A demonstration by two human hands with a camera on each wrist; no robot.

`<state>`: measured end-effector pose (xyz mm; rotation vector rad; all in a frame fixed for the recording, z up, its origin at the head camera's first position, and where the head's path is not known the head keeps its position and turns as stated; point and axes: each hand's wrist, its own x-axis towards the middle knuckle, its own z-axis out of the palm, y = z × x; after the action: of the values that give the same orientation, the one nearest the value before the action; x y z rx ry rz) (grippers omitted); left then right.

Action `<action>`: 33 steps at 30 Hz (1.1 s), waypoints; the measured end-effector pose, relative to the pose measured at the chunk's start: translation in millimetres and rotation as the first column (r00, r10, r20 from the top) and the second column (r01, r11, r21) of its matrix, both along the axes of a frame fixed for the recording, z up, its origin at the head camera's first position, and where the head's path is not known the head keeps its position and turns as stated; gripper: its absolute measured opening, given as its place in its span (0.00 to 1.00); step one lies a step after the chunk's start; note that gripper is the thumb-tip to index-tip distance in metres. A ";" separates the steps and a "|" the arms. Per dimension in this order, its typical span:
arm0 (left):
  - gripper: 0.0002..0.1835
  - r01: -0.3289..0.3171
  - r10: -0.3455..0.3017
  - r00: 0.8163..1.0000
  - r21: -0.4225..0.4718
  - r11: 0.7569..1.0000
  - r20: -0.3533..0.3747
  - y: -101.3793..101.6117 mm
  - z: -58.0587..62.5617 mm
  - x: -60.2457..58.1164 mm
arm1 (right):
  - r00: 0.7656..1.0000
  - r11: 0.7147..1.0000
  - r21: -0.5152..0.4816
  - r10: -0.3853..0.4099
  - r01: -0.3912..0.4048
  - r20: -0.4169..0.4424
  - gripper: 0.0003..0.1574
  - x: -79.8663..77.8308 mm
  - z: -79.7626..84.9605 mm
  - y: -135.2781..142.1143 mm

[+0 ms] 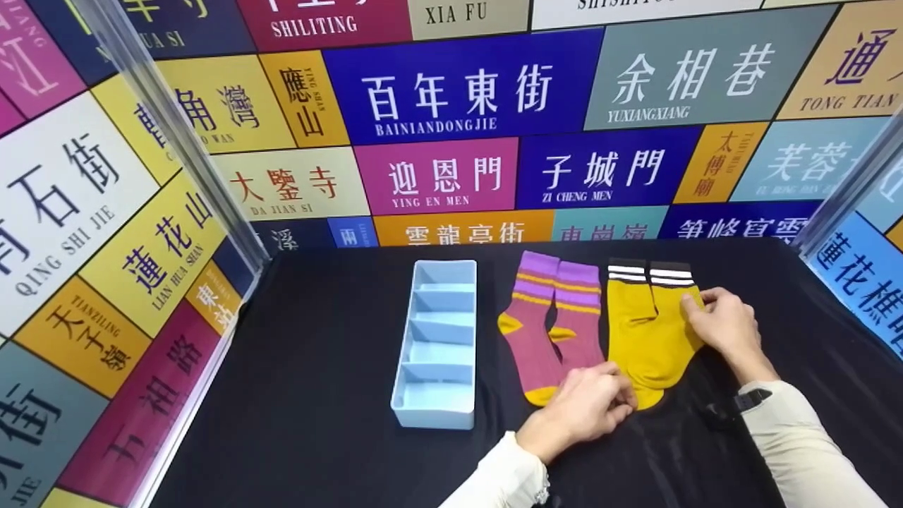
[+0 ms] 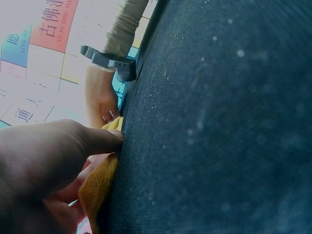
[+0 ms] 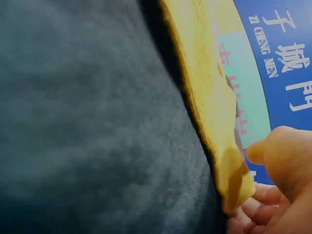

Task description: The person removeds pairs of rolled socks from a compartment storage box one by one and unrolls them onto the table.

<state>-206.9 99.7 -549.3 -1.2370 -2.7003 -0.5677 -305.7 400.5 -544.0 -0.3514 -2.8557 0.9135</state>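
A pair of yellow socks (image 1: 652, 339) with black cuffs and white stripes lies flat on the black cloth. My left hand (image 1: 591, 402) is at the toe end, thumb and fingers pinching the yellow fabric (image 2: 100, 185) in the left wrist view. On the other side, my right hand (image 1: 726, 321) holds the right edge of the pair near the heel, its fingers bent against the yellow fabric (image 3: 204, 97) in the right wrist view. Left of them lies a pink-and-purple pair of socks (image 1: 540, 303) with yellow stripes, heels and toes; my left hand overlaps its toe end.
A light blue box (image 1: 436, 416) with several compartments in a row stands left of the socks. Black cloth (image 1: 317, 395) covers the table. Panels with coloured street-name signs (image 1: 458, 92) rise behind it and on both sides, with clear corner posts (image 1: 204, 155).
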 end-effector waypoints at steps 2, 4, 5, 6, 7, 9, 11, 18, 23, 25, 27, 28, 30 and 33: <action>0.05 -0.002 0.002 1.000 0.000 1.000 0.004 0.2 0.0 -0.2 | 1.000 1.000 0.017 0.013 -0.013 0.029 0.47 4.9 2.3 0.4; 0.04 -0.004 0.004 1.000 0.000 1.000 0.010 0.7 0.2 -0.1 | 0.998 0.999 0.032 0.006 -0.008 0.062 0.52 11.2 5.2 2.2; 0.04 -0.006 0.006 1.000 -0.001 1.000 0.013 1.1 0.2 -0.1 | 0.997 0.999 0.041 -0.002 -0.001 0.074 0.54 14.8 6.7 3.6; 0.04 -0.008 0.008 1.000 -0.003 1.000 0.013 1.4 0.3 -0.2 | 0.997 0.999 0.049 -0.012 0.008 0.083 0.56 18.4 7.9 4.9; 0.04 -0.011 0.011 1.000 -0.003 1.000 0.013 1.7 0.4 -0.2 | 0.996 0.998 0.057 -0.021 0.016 0.087 0.57 21.8 8.7 6.2; 0.04 -0.014 0.014 1.000 -0.005 1.000 0.012 2.2 0.2 -0.1 | 0.994 0.997 0.070 -0.038 0.031 0.103 0.56 28.8 9.3 8.0; 0.04 -0.016 0.016 1.000 -0.010 1.000 0.009 2.6 0.0 0.2 | 0.991 0.996 0.078 -0.040 0.030 0.126 0.55 34.9 9.2 8.3; 0.04 -0.028 0.028 0.999 -0.015 0.999 0.031 3.0 -0.6 0.9 | 0.977 0.992 0.047 0.107 -0.117 0.183 0.47 52.3 9.5 -4.2; 0.04 -0.032 0.032 0.999 -0.011 0.999 0.018 2.4 -1.6 0.3 | 0.956 0.968 -0.010 0.248 -0.249 0.160 0.30 64.6 13.9 -17.6; 0.04 -0.030 0.030 1.000 -0.004 1.000 0.007 2.3 -2.4 0.4 | 0.951 0.963 -0.032 0.269 -0.267 0.152 0.25 69.4 16.5 -18.2; 0.05 -0.028 0.028 1.000 0.004 1.000 -0.004 2.3 -3.1 0.6 | 0.952 0.962 -0.061 0.271 -0.265 0.144 0.23 72.7 18.5 -15.6; 0.05 -0.027 0.028 1.000 0.007 1.000 -0.008 2.2 -3.3 0.6 | 0.953 0.963 -0.078 0.266 -0.257 0.143 0.22 73.9 19.1 -13.4; 0.05 -0.026 0.026 1.000 0.011 1.000 -0.012 2.4 -3.6 0.8 | 0.954 0.963 -0.108 0.261 -0.247 0.147 0.21 76.6 19.2 -7.9; 0.05 -0.024 0.024 1.000 0.014 1.000 -0.015 2.9 -3.6 1.1 | 0.954 0.963 -0.136 0.252 -0.232 0.160 0.21 81.0 18.3 0.4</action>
<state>-205.8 102.5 -552.9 -1.1987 -2.6905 -0.5700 -224.8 400.9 -525.7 -0.0954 -3.0653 1.1488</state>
